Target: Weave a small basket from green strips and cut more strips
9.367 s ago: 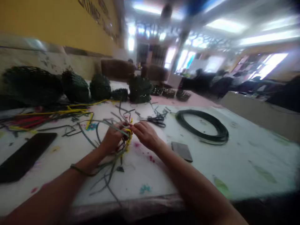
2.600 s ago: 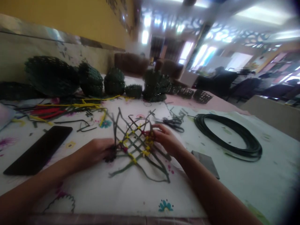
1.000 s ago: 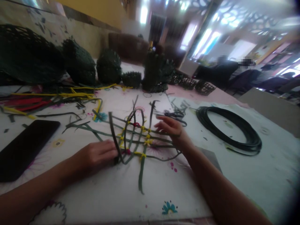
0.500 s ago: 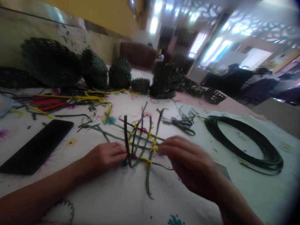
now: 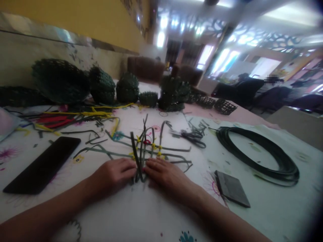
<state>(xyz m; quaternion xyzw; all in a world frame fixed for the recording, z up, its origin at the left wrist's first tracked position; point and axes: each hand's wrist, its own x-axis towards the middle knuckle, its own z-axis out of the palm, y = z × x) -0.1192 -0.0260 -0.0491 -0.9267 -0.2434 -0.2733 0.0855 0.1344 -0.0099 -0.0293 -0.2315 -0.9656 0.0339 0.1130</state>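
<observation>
On the left of the worktop [image 5: 113,218] lies a dark flat slab [image 5: 44,164], probably set aside for room. The left hand [image 5: 116,171] curls at the near-left part of the knotted strip lattice [image 5: 146,142], mid-worktop, likely steadying it. The right hand [image 5: 164,171] bends over its near edge; whether either pinches a strip, I cannot tell. Farther right, scissors [image 5: 194,138] lie seemingly within reach, then a dark coil [image 5: 287,168], apart from the loose ends.

Yellow wall [image 5: 88,23] — bright windows [image 5: 224,62] beyond.
</observation>
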